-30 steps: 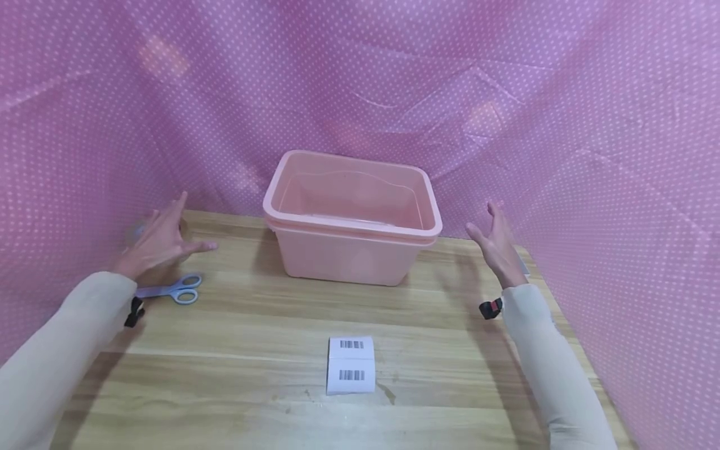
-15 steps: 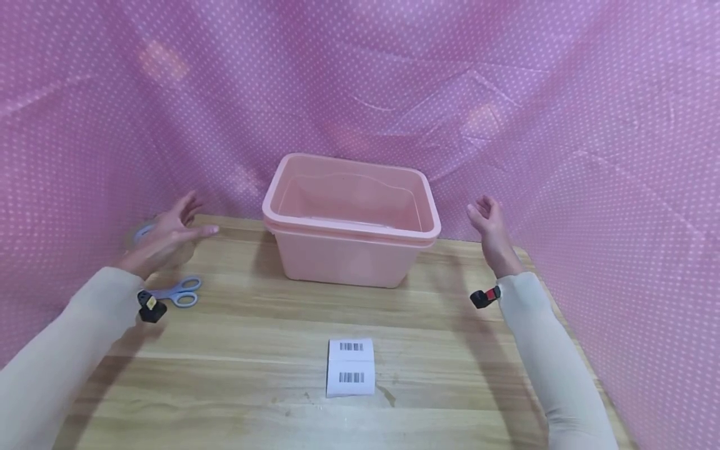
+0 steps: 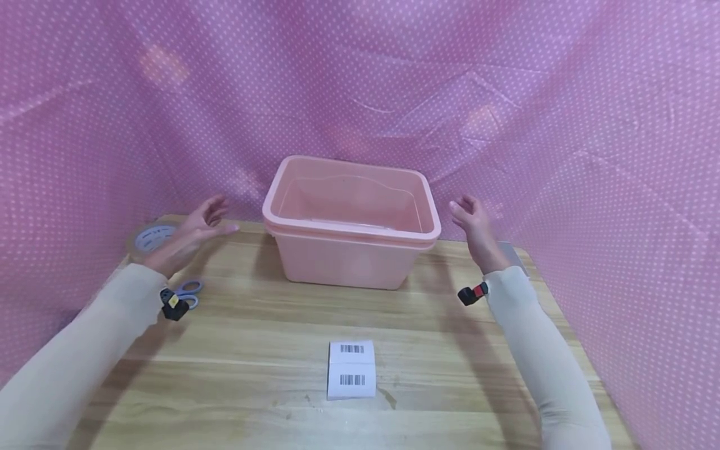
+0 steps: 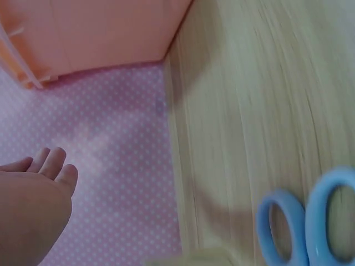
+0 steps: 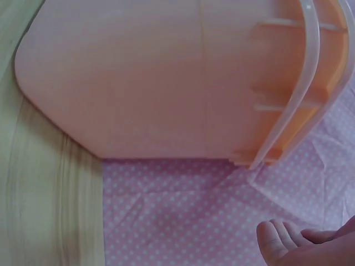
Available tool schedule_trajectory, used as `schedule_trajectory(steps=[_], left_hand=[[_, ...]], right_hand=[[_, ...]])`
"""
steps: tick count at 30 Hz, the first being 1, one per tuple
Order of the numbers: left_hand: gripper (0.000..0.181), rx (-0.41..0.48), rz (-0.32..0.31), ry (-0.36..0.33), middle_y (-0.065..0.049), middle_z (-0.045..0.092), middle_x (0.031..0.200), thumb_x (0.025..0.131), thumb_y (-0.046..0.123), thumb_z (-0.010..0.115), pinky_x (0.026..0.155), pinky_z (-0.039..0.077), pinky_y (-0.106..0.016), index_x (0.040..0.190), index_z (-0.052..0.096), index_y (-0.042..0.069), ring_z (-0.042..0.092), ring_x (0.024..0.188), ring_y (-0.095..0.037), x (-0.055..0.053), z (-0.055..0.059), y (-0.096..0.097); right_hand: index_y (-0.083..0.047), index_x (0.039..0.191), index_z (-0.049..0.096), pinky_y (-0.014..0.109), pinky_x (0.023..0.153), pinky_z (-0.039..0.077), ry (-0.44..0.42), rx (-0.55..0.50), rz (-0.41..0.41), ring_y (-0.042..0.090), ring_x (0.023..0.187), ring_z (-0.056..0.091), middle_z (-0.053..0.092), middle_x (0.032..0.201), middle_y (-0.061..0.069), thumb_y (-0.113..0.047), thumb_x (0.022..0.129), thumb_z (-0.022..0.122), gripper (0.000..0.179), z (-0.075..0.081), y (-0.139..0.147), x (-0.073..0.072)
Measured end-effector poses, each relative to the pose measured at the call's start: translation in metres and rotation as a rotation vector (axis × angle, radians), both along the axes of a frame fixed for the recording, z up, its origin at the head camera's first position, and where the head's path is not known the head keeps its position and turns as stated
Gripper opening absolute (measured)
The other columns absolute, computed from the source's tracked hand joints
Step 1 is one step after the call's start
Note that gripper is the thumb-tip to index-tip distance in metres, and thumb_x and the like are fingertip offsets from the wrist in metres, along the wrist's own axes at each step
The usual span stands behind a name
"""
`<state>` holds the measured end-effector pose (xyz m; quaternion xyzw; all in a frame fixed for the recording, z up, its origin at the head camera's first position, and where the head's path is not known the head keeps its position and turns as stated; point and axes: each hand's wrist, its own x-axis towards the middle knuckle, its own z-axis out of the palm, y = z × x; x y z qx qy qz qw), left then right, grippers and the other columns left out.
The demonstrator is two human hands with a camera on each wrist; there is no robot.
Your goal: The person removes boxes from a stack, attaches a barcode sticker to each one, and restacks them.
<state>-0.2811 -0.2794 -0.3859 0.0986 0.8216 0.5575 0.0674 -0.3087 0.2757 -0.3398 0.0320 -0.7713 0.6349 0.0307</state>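
A pink plastic bin with a rolled double rim stands at the back of the wooden table, its inside showing no contents. To its left my left hand hovers apart from it, fingers loosely bent and holding nothing. My right hand is raised close by the bin's right end, also holding nothing, thumb toward the rim. Each wrist view shows a side of the bin beyond the hand. Blue-handled scissors lie under my left wrist, their blades hidden by the sleeve; the handles fill the lower right of the left wrist view.
A roll of tape sits at the back left corner. White labels with barcodes lie at the front middle of the table. Behind my right wrist is a flat grey thing. Pink dotted cloth hangs around the back and sides.
Both hands have moved inward toward the bin, the left to the right and the right to the left, with fingers more bent. The tape roll has come into view. The bin stays in place.
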Motion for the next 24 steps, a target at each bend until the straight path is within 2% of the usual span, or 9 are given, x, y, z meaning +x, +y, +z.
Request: schedule_trajectory(steps=[5, 8, 11, 15, 18, 24], left_hand=[[0.095, 0.04, -0.033, -0.012, -0.016, 0.006, 0.172, 0.099, 0.03, 0.064, 0.127, 0.012, -0.065, 0.163, -0.003, 0.012, 0.008, 0.157, -0.043, -0.003, 0.004, 0.015], [0.095, 0.07, -0.063, -0.008, -0.018, 0.005, 0.171, 0.099, 0.028, 0.065, 0.127, 0.013, -0.065, 0.163, -0.004, 0.011, 0.009, 0.157, -0.043, -0.004, 0.005, 0.024], [0.095, 0.066, -0.079, -0.001, -0.018, 0.008, 0.171, 0.099, 0.028, 0.066, 0.127, 0.015, -0.063, 0.163, -0.001, 0.01, 0.013, 0.157, -0.042, -0.004, 0.005, 0.032], [0.095, 0.054, -0.086, 0.008, -0.017, 0.015, 0.17, 0.097, 0.031, 0.068, 0.129, 0.015, -0.06, 0.163, 0.003, 0.011, 0.017, 0.156, -0.039, -0.006, 0.004, 0.039], [0.099, 0.07, -0.09, 0.011, -0.018, 0.019, 0.169, 0.095, 0.034, 0.071, 0.129, 0.016, -0.059, 0.163, 0.004, 0.01, 0.02, 0.156, -0.039, -0.007, 0.005, 0.045], [0.099, 0.074, -0.09, 0.013, -0.019, 0.021, 0.168, 0.094, 0.034, 0.072, 0.128, 0.018, -0.06, 0.163, 0.008, 0.007, 0.022, 0.155, -0.04, -0.007, 0.005, 0.054]], right_hand=[[0.0, 0.16, 0.014, 0.05, 0.127, 0.028, 0.004, 0.038, 0.016, 0.036, 0.149, 0.033, 0.026, 0.163, 0.022, -0.035, 0.102, 0.056, 0.079, 0.005, -0.01, -0.001], [0.001, 0.159, 0.017, 0.048, 0.126, 0.031, -0.006, 0.064, 0.023, 0.031, 0.142, 0.039, 0.031, 0.16, 0.022, -0.032, 0.102, 0.055, 0.076, 0.006, -0.016, -0.001], [0.002, 0.158, 0.02, 0.038, 0.119, 0.038, -0.021, 0.066, 0.028, 0.017, 0.129, 0.046, 0.039, 0.151, 0.017, -0.029, 0.102, 0.055, 0.073, 0.005, -0.02, -0.002], [0.002, 0.156, 0.024, 0.021, 0.101, 0.044, -0.02, 0.075, 0.03, 0.004, 0.111, 0.049, 0.046, 0.138, 0.009, -0.028, 0.101, 0.056, 0.071, 0.004, -0.024, -0.002], [0.002, 0.156, 0.026, 0.016, 0.092, 0.046, -0.013, 0.099, 0.033, 0.002, 0.108, 0.05, 0.049, 0.134, 0.007, -0.028, 0.101, 0.057, 0.07, 0.005, -0.026, -0.001], [0.0, 0.156, 0.03, 0.014, 0.086, 0.048, -0.007, 0.121, 0.037, 0.002, 0.106, 0.053, 0.052, 0.131, 0.006, -0.027, 0.1, 0.058, 0.067, 0.006, -0.03, 0.0]])
